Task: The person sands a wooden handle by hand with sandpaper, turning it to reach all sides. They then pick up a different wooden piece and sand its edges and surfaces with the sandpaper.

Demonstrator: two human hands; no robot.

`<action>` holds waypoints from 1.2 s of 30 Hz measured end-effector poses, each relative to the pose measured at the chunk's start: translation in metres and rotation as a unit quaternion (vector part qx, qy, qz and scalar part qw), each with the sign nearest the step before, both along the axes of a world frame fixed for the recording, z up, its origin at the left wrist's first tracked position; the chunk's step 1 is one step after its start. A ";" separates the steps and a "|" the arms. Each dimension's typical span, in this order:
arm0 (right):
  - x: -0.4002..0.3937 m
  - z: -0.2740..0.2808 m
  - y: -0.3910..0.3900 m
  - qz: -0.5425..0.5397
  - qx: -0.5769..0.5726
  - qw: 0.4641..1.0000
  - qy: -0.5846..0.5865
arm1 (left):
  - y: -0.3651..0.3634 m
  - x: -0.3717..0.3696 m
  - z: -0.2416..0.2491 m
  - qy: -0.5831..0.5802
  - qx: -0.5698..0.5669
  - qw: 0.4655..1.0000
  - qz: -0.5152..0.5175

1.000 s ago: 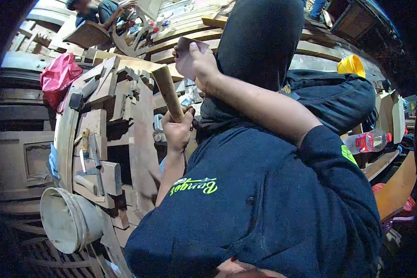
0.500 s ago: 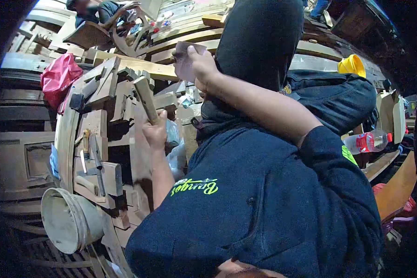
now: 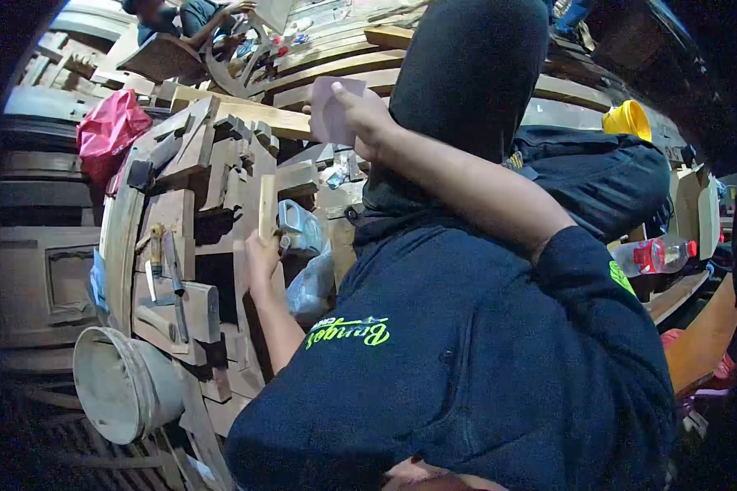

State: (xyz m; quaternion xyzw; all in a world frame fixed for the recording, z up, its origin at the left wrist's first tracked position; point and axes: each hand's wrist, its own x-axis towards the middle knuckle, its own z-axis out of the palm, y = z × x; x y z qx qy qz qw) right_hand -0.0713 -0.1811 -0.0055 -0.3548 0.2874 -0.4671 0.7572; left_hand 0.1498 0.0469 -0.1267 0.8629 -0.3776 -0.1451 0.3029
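Note:
My left hand [image 3: 262, 259] is closed around the lower end of a narrow wooden piece [image 3: 268, 206], which points away from me with a pale face showing. My right hand [image 3: 367, 121] grips a purplish-brown sheet of sandpaper [image 3: 329, 123], thumb on top and fingers partly hidden behind it. The sandpaper and the wooden piece are apart. Just right of my left hand is a light-blue plastic jug [image 3: 301, 225], with a clear plastic bag [image 3: 313, 282] below it. Left of that hand, a chisel [image 3: 155, 254] and a dark-bladed tool [image 3: 172, 266] lie on wooden blocks.
A whitish bucket [image 3: 110, 385] stands at lower left. A pink bag [image 3: 113, 135] hangs at upper left beside stacked wood. At right are a yellow container [image 3: 626, 120] and a plastic bottle [image 3: 663, 255]. Another person [image 3: 192, 20] sits at the top left by curved wooden parts.
My left hand has moved down and left, turning the wooden piece from a leftward lean to nearly straight. The blue jug shows more fully. The sandpaper has turned slightly in my right hand.

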 end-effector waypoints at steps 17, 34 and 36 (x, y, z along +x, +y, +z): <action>-0.011 0.017 0.012 0.072 -0.027 0.995 -0.065 | -0.053 -0.063 0.086 -0.209 -0.204 0.956 0.032; -0.015 0.030 0.013 0.144 0.003 0.984 -0.104 | -0.088 -0.157 0.098 0.219 -0.241 0.928 -0.180; -0.016 0.032 0.013 0.162 0.002 0.984 -0.069 | -0.091 -0.159 0.103 0.197 -0.244 0.934 -0.173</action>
